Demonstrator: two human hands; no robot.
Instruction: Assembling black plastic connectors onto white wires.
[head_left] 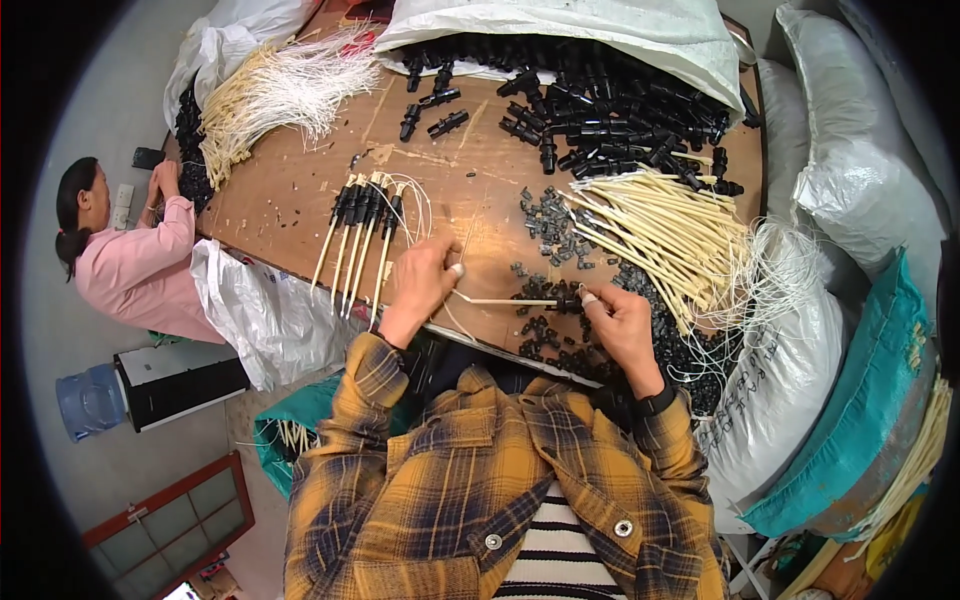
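A thin cream stick lies level in front of me over the table edge, with a small black plastic fitting at its right end. My right hand is closed in a pinch at that fitting. My left hand is closed too, thumb against fingers, with a white string leading from it to the stick's left end. Left of that hand, several sticks with black connectors on their upper ends rest in a row, white strings looping off them.
Loose black connectors spill from a white sack. A bundle of cream sticks lies right, near small black pieces. Another bundle of strung sticks lies far left. A person in pink works beyond. Full sacks stand right.
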